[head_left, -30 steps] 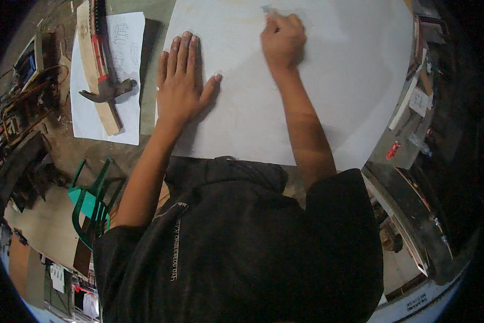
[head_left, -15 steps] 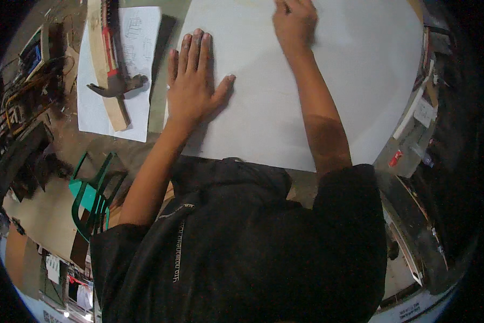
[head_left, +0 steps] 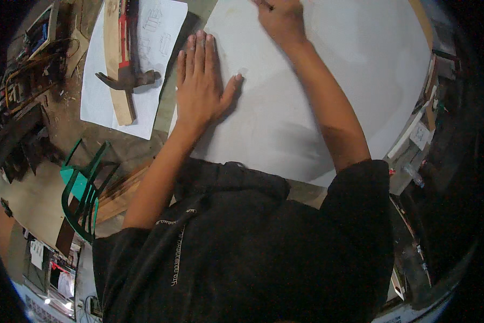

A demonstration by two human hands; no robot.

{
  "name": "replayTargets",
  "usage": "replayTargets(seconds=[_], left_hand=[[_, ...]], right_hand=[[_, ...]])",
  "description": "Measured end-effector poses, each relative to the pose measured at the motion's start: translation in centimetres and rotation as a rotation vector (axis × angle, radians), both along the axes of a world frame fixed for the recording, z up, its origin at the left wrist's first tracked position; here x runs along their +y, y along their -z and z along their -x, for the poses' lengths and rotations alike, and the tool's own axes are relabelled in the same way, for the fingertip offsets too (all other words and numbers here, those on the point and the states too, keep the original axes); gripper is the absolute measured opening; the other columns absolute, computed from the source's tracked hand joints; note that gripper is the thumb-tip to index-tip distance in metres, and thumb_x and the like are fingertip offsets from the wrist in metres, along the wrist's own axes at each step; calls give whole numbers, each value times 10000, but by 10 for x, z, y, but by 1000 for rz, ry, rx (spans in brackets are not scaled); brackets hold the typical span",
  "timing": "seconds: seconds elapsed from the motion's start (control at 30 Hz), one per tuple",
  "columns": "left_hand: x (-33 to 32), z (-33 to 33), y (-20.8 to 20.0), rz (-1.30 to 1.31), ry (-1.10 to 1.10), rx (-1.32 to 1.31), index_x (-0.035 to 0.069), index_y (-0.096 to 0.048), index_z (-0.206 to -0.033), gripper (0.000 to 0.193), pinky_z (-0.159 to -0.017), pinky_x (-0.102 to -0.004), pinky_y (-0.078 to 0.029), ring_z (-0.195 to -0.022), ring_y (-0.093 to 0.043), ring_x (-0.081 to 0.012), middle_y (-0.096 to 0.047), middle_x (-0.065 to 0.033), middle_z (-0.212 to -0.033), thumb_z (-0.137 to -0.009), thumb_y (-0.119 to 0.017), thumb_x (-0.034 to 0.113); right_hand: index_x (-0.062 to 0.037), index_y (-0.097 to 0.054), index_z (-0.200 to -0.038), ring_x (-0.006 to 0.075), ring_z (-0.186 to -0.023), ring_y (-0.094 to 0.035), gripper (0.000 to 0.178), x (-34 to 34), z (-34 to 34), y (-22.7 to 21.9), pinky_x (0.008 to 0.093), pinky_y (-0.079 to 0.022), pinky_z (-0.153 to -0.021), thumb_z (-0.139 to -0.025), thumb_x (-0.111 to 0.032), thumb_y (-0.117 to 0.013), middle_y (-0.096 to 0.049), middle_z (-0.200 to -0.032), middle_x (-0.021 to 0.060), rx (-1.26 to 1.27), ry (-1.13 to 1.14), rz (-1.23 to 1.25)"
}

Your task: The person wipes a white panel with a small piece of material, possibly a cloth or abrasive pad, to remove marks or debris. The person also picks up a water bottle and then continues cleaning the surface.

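My left hand (head_left: 199, 89) lies flat, fingers straight and thumb spread, near the left edge of a large white sheet or panel (head_left: 274, 113). At the top edge of the view my right hand (head_left: 285, 24) is closed over the same white surface. Something dark and thin shows at its fingers, too small and cut off to name. Left of the panel, a claw hammer (head_left: 125, 75) with a red and dark handle rests on a pale wooden strip (head_left: 124, 110). Both lie across a white paper (head_left: 156, 54) bearing line sketches.
A green chair (head_left: 78, 183) stands at the lower left, by a pale board (head_left: 32, 204) and some wooden planks (head_left: 121, 196). Clutter and dark frames fill the far left. Along the right edge are wood strips, a small paper (head_left: 419, 134) and clear plastic (head_left: 413, 173).
The view has shifted a little, so the hammer and paper appear further right. My right hand has moved left across the white surface. My left hand keeps its flat place.
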State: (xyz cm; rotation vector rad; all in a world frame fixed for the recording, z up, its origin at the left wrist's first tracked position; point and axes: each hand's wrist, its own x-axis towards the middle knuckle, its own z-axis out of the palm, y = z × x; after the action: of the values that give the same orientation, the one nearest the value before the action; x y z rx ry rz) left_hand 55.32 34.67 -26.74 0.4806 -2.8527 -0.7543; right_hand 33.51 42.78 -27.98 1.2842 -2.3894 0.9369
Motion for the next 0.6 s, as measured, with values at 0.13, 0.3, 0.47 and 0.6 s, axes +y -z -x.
replayTargets(seconds=[0.13, 0.3, 0.47, 0.6], left_hand=[[0, -3, 0, 74, -30, 0, 23, -329, -1453, 749, -1147, -511, -133, -1422, -262, -319, -341, -148, -1508, -875, -565, 437], [0, -4, -2, 63, -62, -25, 66, -345, -1457, 719, -1143, -516, -94, -1419, -277, -288, -353, -103, -1513, -881, -564, 436], [-1, -1, -3, 67, -68, -34, 45, -319, -1463, 738, -1133, -531, -132, -1420, -270, -299, -326, -133, -1520, -887, -550, 445], [-1, 0, -3, 53, -96, -42, 7, -250, -1478, 802, -1114, -547, -183, -1419, -253, -342, -263, -188, -1535, -891, -533, 475]], right_hand=[[-11, -627, -690, 317, -684, -517, 68, -1, 14, -2, 428, -397, -619, -738, -3, -675, -516, -682, 131, 46, -12, 21], [-15, -627, -673, 322, -693, -521, 70, -12, 12, -2, 432, -403, -630, -724, -5, -674, -503, -656, 128, -35, -111, 62], [-16, -617, -669, 296, -644, -496, 97, -12, 14, -3, 413, -376, -607, -728, -23, -693, -481, -636, 110, -58, -274, 62], [-26, -614, -676, 279, -635, -492, 106, -12, -4, -6, 408, -366, -602, -735, -39, -701, -472, -631, 96, -100, -366, 55]])
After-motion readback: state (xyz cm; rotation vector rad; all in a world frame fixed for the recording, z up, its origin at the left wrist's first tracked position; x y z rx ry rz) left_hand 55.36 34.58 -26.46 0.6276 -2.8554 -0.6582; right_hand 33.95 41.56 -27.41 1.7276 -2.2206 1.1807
